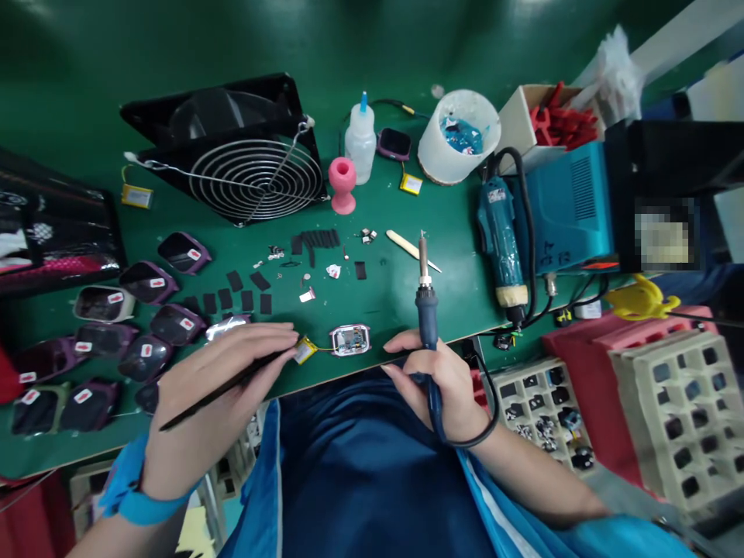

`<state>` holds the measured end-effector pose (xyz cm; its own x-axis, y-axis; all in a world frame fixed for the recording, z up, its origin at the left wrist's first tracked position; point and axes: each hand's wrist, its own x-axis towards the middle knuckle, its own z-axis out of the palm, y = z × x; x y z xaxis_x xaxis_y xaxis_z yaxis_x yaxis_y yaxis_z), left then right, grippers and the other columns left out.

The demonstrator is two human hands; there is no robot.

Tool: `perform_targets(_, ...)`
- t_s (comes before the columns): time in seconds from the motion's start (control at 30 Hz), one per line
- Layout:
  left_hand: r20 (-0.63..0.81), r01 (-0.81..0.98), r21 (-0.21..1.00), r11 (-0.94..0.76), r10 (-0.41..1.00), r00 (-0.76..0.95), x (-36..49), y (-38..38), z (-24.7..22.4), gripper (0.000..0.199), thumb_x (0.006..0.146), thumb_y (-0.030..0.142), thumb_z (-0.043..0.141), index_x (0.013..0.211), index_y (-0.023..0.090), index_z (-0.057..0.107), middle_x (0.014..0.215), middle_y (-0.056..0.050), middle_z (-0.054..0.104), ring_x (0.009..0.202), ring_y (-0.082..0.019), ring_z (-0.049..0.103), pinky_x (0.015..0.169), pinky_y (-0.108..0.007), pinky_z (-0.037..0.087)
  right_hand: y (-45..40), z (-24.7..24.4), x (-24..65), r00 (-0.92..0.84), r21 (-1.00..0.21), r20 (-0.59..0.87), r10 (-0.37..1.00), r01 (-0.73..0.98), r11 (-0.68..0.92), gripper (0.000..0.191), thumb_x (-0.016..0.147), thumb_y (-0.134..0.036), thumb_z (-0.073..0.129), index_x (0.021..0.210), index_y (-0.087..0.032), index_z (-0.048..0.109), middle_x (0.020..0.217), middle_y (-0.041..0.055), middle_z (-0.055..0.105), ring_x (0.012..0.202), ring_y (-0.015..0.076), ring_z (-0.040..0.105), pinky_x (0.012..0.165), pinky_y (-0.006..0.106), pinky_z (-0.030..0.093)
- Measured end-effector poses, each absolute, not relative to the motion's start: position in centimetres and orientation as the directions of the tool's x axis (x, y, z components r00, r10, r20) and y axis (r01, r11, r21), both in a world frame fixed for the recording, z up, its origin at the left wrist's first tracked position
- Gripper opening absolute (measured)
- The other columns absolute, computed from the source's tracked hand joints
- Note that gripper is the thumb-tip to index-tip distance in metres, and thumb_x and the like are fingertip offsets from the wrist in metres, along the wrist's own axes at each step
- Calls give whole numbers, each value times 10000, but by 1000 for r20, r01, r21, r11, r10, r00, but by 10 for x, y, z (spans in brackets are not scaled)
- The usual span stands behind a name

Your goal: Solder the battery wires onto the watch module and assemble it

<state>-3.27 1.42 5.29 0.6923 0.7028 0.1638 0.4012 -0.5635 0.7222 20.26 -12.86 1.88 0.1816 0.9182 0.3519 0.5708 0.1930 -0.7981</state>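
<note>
Person's left hand (218, 372) has its fingers closed around thin black tweezers (226, 386), tips down on a small yellow flat battery cell (304, 350) at the near edge of the green work mat (384, 294). Blue wrist strap (131, 488) on that arm. Battery joins by thin wires to an opened silver-rimmed smartwatch body (349, 339) lying just right of it, between the two hands, circuit side up.

Right hand (445, 387) grips the dark blue handle of a soldering iron (427, 310), fingers wrapped round it, metal tip pointing up and away, clear of the watch body. Its black cord loops round the wrist.

Left of the mat: a cluster of purple and white watch casings with red-and-white stickers (116, 333). Mid mat: small black foam pads (247, 291) in loose rows, a few tiny loose parts. Back: big black square fan with wire grill (244, 163), tilted; pink rubber sucker stand (342, 184); clear squeeze bottle with blue nozzle (360, 143); white round tub (459, 136). Cream plastic pry stick (410, 248) lies near the iron's tip. Right: teal electric screwdriver (501, 240) lying beside a teal power station box (566, 205). Off the table edge, beige gridded parts trays (674, 411).
</note>
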Motion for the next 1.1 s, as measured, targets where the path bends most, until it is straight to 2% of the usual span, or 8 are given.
perform_targets(0.1, 113, 314, 792, -523, 631, 768, -27, 12, 53, 94, 1022, 214, 637, 1015, 275, 708, 1141, 23, 776, 1141, -208, 733, 1065, -369, 602, -128, 19, 200, 168, -789, 381, 909, 572, 224, 205, 949, -88, 685, 934, -225, 533, 1013, 87, 744, 907, 187, 735, 802, 331, 637)
perform_targets(0.2, 102, 275, 798, -536, 570, 815, -23, 12, 50, 102, 1016, 193, 642, 1056, 278, 681, 1120, 29, 783, 1172, -203, 728, 1158, -417, 556, -128, 19, 199, 155, -778, 400, 903, 579, 245, 208, 947, -74, 678, 936, -218, 529, 1008, 98, 740, 908, 194, 732, 809, 334, 637)
perform_targets(0.33, 96, 230, 805, -547, 504, 859, -20, 15, 46, 145, 1018, 169, 627, 1108, 277, 660, 1127, 40, 775, 1192, -187, 719, 1215, -423, 511, -128, 18, 199, 142, -770, 414, 899, 581, 263, 205, 950, -74, 676, 943, -218, 530, 1014, 98, 735, 916, 193, 726, 823, 351, 644)
perform_targets(0.5, 82, 237, 795, -559, 486, 870, -21, 15, 49, 154, 1034, 156, 604, 1133, 265, 649, 1177, 31, 762, 1215, -168, 701, 1240, -409, 482, -129, 17, 199, 129, -760, 420, 898, 591, 271, 194, 952, -71, 672, 932, -208, 535, 999, 94, 728, 923, 185, 724, 844, 343, 643)
perform_targets(0.63, 82, 247, 782, -572, 488, 869, -20, 15, 49, 155, 1033, 159, 607, 1130, 271, 651, 1189, 22, 763, 1212, -186, 706, 1226, -443, 500, -129, 18, 199, 127, -755, 427, 895, 595, 276, 179, 956, -78, 665, 917, -201, 542, 987, 96, 730, 918, 183, 725, 848, 335, 638)
perform_targets(0.77, 125, 230, 791, -567, 518, 846, -18, 14, 46, 119, 1027, 176, 632, 1098, 266, 664, 1138, 11, 779, 1181, -200, 726, 1181, -439, 547, -128, 19, 200, 128, -761, 408, 904, 595, 259, 181, 953, -83, 666, 924, -209, 539, 994, 94, 736, 914, 185, 725, 838, 341, 638)
perform_targets(1.0, 118, 259, 877, -403, 705, 699, -16, 2, 32, 166, 979, 106, 682, 1008, 260, 628, 1082, 10, 773, 1162, -198, 730, 1126, -424, 593, -126, 18, 199, 113, -772, 402, 908, 575, 271, 178, 950, -78, 655, 935, -219, 547, 986, 93, 736, 924, 206, 739, 828, 368, 646)
perform_targets(1.1, 114, 254, 895, -365, 740, 663, -13, -5, 28, 161, 982, 108, 674, 1013, 256, 618, 1075, -1, 766, 1176, -201, 724, 1119, -427, 598, -125, 17, 198, 93, -777, 400, 912, 561, 284, 199, 938, -55, 658, 952, -218, 543, 1002, 109, 732, 962, 223, 738, 837, 391, 644)
